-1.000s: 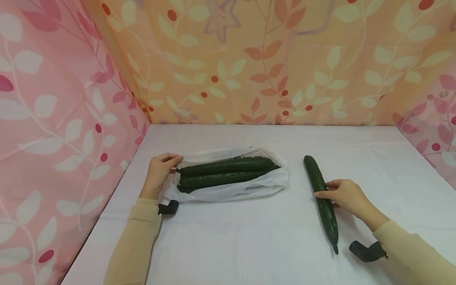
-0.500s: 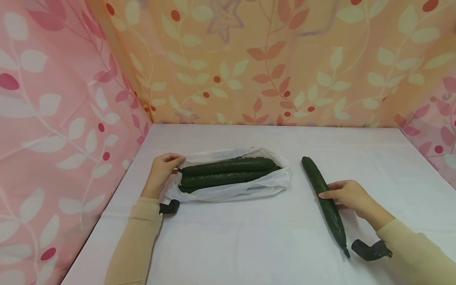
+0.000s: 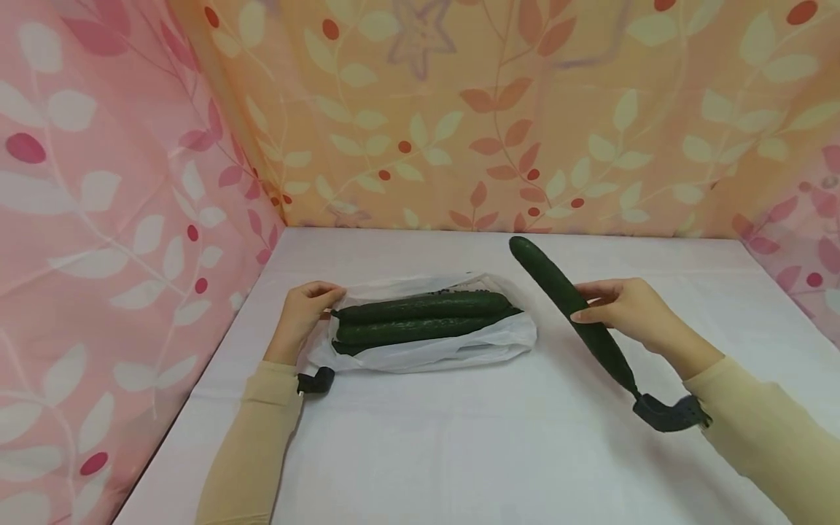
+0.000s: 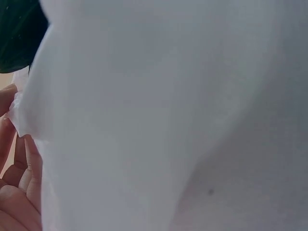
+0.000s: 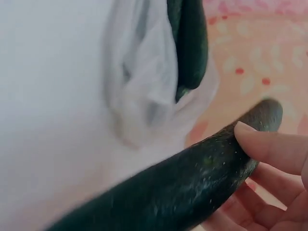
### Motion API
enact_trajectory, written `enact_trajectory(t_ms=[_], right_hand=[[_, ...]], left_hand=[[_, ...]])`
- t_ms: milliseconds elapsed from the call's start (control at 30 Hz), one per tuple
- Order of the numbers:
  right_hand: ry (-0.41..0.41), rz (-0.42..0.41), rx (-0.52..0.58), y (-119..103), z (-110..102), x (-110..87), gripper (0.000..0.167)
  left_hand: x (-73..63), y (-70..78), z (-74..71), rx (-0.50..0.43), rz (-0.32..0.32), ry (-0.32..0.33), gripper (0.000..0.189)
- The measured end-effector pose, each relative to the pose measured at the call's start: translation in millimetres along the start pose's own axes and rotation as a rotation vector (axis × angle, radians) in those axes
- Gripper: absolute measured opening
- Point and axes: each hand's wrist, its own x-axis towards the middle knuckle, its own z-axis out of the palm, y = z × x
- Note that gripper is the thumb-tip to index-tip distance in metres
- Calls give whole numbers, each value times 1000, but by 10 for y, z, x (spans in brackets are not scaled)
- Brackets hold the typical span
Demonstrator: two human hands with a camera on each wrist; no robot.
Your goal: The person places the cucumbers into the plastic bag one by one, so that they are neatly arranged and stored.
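Note:
A long dark green cucumber (image 3: 550, 281) is held at its middle by my right hand (image 3: 626, 310), thumb on the near side and fingers behind. It slants above the table, far end raised to the left. In the right wrist view the thumb presses on the cucumber (image 5: 183, 183) while the fingers curl beneath. To the left, several cucumbers (image 3: 420, 332) lie side by side in a thin white plastic bag (image 3: 453, 354). My left hand (image 3: 303, 313) pinches the bag's left edge between thumb and fingers. Close up in the left wrist view, the bag (image 4: 106, 115) covers most of the scene.
A white cloth covers the table (image 3: 472, 452). Pink leaf-patterned fabric (image 3: 118, 240) rises along the left side, and an orange patterned curtain (image 3: 485, 124) stands at the back. Black wrist camera mounts (image 3: 669, 413) stick out below both sleeves.
My right hand has lifted its cucumber off the table and tilted it, the far end swinging up and left toward the bag. The left hand keeps its pinch on the bag.

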Motion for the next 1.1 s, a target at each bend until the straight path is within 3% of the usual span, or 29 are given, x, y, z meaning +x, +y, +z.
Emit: enact_trajectory(t_ms=[233, 367, 567, 800, 1100], right_hand=[[35, -185, -179, -547, 41, 264, 51], [55, -295, -224, -767, 117, 401, 46], [49, -408, -130, -1086, 238, 555, 46], [35, -412, 67, -1398, 370, 681, 48], [-4, -498, 230, -1531, 655, 843, 44]], left_hand=[[-15, 8, -8, -5, -6, 8, 34], [-28, 18, -3, -9, -20, 5, 38], [-26, 28, -7, 3, -14, 12, 40], [-8, -3, -8, -7, -21, 10, 38], [23, 4, 15, -7, -6, 19, 35]])
